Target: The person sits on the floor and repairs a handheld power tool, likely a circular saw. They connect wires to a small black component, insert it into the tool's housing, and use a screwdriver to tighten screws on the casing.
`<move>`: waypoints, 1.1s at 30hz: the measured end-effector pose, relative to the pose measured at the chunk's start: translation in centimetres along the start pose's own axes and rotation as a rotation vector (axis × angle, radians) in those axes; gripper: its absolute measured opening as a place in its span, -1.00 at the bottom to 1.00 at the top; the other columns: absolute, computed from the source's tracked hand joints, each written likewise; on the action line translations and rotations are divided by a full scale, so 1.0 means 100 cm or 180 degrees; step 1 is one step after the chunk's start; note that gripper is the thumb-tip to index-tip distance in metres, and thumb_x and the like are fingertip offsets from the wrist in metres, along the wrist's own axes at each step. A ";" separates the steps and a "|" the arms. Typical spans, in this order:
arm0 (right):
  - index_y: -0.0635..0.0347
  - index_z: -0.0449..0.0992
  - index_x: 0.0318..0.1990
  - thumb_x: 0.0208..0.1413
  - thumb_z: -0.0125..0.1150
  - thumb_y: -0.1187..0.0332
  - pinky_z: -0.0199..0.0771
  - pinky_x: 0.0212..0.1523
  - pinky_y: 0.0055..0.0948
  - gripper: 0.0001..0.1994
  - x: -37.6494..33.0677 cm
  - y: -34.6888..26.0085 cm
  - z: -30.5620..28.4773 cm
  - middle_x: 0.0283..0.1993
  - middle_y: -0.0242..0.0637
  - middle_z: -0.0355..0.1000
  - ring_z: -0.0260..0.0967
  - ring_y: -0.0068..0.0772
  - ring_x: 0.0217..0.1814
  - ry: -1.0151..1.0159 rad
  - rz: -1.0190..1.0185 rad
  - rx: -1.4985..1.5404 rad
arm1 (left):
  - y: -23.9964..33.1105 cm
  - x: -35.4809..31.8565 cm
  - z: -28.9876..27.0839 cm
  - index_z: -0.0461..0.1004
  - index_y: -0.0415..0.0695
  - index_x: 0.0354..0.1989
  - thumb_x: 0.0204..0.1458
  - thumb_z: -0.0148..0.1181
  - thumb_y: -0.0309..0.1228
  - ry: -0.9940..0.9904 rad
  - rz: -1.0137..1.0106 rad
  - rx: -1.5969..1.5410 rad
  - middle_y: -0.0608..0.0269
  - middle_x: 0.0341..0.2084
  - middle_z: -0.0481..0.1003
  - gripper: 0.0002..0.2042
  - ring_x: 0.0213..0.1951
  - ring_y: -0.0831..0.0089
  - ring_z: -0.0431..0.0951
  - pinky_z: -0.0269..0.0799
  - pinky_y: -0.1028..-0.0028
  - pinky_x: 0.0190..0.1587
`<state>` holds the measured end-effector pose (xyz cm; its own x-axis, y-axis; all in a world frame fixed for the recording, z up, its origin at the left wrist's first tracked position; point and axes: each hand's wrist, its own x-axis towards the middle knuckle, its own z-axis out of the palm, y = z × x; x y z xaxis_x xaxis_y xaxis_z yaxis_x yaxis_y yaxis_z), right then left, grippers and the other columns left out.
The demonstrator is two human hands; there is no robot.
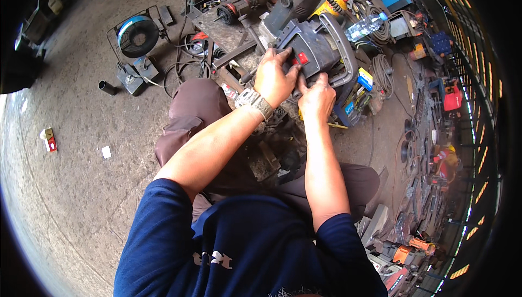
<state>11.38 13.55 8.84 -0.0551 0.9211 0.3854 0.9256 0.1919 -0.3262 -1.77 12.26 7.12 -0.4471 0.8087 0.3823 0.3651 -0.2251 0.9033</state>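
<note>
Located a dark grey power tool (318, 49) in contact with the left fingers (283, 55) and the right fingers (322, 79), extending beyond both. Noted scuffed, dusty surfaces; a red switch (301, 57) just beside the left fingertips; a thick loop-shaped handle (348, 52) to the right of the fingers; and a bulky black motor housing (299, 0) well beyond.

Observed the left fingers slightly spread, laid over the near part of the tool. Observed the right fingers bent and close together at the near edge, next to a dark rod-like part (297, 93). Could not tell whether pinched between them or merely touched.

Recorded also a wristwatch (254, 103) behind the left fingers, a clear plastic bottle (367, 28) beyond and right of the right fingers, and a fan (137, 37) on the floor, well left of the left fingers.
</note>
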 end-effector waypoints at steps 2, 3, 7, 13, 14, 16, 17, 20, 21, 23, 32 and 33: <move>0.34 0.42 -0.22 0.13 0.41 0.08 0.52 -0.24 0.10 -0.55 0.000 -0.003 0.007 -0.37 0.23 0.56 0.57 0.32 -0.25 0.0046 0.0155 0.0099 | -0.004 -0.004 -0.001 0.58 -0.30 0.07 0.05 0.32 -0.41 -0.0134 0.0072 -0.0198 -0.26 -0.05 0.54 -0.60 0.01 -0.13 0.59 0.48 0.20 0.13; 0.34 0.39 -0.21 0.14 0.40 0.06 0.53 -0.22 0.09 -0.53 0.000 -0.007 0.005 -0.35 0.24 0.57 0.57 0.34 -0.22 -0.0015 0.0216 0.0201 | -0.007 -0.007 -0.001 0.56 -0.30 0.09 0.07 0.29 -0.42 -0.0157 0.0163 -0.0201 -0.26 -0.03 0.53 -0.60 0.04 -0.13 0.57 0.47 0.20 0.15; 0.34 0.38 -0.16 0.15 0.41 0.09 0.53 -0.19 0.08 -0.54 -0.001 -0.005 0.009 -0.31 0.24 0.58 0.57 0.34 -0.18 -0.0029 0.0325 0.0488 | -0.004 -0.017 -0.005 0.36 -0.27 0.30 0.15 0.19 -0.39 -0.0493 0.0197 -0.0368 -0.32 0.08 0.40 -0.48 0.12 -0.21 0.45 0.39 0.12 0.22; 0.32 0.41 -0.15 0.13 0.44 0.20 0.53 -0.20 0.03 -0.61 -0.002 -0.003 0.007 -0.29 0.21 0.58 0.58 0.29 -0.16 -0.0023 0.0369 0.0713 | -0.006 -0.014 -0.005 0.22 -0.18 0.43 0.17 0.17 -0.39 -0.0692 0.0677 -0.0216 -0.37 0.13 0.33 -0.38 0.16 -0.22 0.37 0.33 0.07 0.25; 0.32 0.42 -0.17 0.13 0.44 0.22 0.54 -0.21 0.01 -0.63 -0.002 0.000 -0.002 -0.29 0.20 0.58 0.59 0.27 -0.17 -0.0249 0.0199 0.0778 | -0.005 -0.013 -0.007 0.22 -0.18 0.44 0.17 0.17 -0.41 -0.0739 0.0690 -0.0199 -0.34 0.14 0.33 -0.38 0.17 -0.20 0.37 0.31 0.09 0.27; 0.34 0.44 -0.21 0.12 0.44 0.27 0.55 -0.23 -0.03 -0.67 -0.005 0.005 -0.021 -0.29 0.17 0.58 0.60 0.24 -0.19 -0.0712 -0.0156 0.0905 | -0.004 -0.009 -0.013 0.21 -0.16 0.45 0.18 0.16 -0.46 -0.0819 0.0712 -0.0160 -0.27 0.16 0.33 -0.38 0.20 -0.15 0.36 0.29 0.12 0.31; 0.31 0.50 -0.23 0.13 0.41 0.32 0.56 -0.32 -0.09 -0.75 -0.012 -0.001 -0.031 -0.37 0.01 0.60 0.61 0.14 -0.32 -0.0239 -0.0469 0.1058 | -0.006 -0.009 -0.014 0.21 -0.15 0.44 0.17 0.15 -0.48 -0.0831 0.0676 -0.0214 -0.27 0.15 0.33 -0.39 0.19 -0.15 0.34 0.28 0.10 0.31; 0.09 0.56 0.00 0.10 0.45 0.27 0.46 0.08 -0.06 -0.67 -0.003 -0.004 -0.057 0.03 -0.17 0.55 0.50 -0.06 0.13 0.0999 -0.1427 0.0771 | -0.004 -0.008 -0.016 0.21 -0.13 0.45 0.18 0.12 -0.49 -0.0978 0.0573 -0.0270 -0.29 0.14 0.33 -0.39 0.20 -0.16 0.33 0.27 0.10 0.31; 0.07 0.55 0.06 0.09 0.45 0.24 0.38 0.15 -0.02 -0.61 0.002 -0.008 -0.059 0.12 -0.18 0.50 0.41 -0.05 0.23 0.0878 -0.1609 0.0337 | -0.005 -0.008 -0.017 0.19 -0.12 0.46 0.18 0.09 -0.50 -0.0958 0.0606 -0.0245 -0.29 0.14 0.31 -0.39 0.20 -0.17 0.33 0.27 0.10 0.31; 0.01 0.52 0.17 0.07 0.46 0.19 0.22 0.30 0.07 -0.51 0.012 -0.015 -0.059 0.29 -0.21 0.39 0.22 -0.03 0.44 0.0631 -0.1961 -0.0557 | -0.005 -0.008 -0.019 0.19 -0.12 0.46 0.18 0.08 -0.51 -0.0985 0.0621 -0.0288 -0.30 0.15 0.30 -0.38 0.21 -0.19 0.32 0.26 0.10 0.32; -0.13 0.45 0.32 0.07 0.35 0.29 -0.13 0.54 0.22 -0.41 0.042 -0.013 -0.041 0.50 -0.07 0.12 -0.04 0.04 0.60 -0.0212 -0.2447 -0.1188 | -0.010 -0.024 -0.006 0.27 -0.34 0.36 0.16 0.09 -0.40 -0.0706 0.0475 0.0065 -0.27 0.30 0.28 -0.43 0.34 -0.15 0.26 0.15 0.08 0.41; -0.14 0.45 0.32 0.07 0.34 0.29 -0.15 0.54 0.23 -0.41 0.041 -0.014 -0.039 0.51 -0.06 0.11 -0.05 0.04 0.61 -0.0220 -0.2415 -0.1209 | -0.008 -0.026 -0.005 0.27 -0.36 0.35 0.16 0.10 -0.38 -0.0678 0.0418 0.0056 -0.27 0.31 0.27 -0.43 0.35 -0.15 0.25 0.12 0.07 0.42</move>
<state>11.35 15.78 14.23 -0.7228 0.6100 0.3249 0.6908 0.6504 0.3159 -1.29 10.12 5.48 -0.2132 0.8699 0.4448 0.4238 -0.3278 0.8443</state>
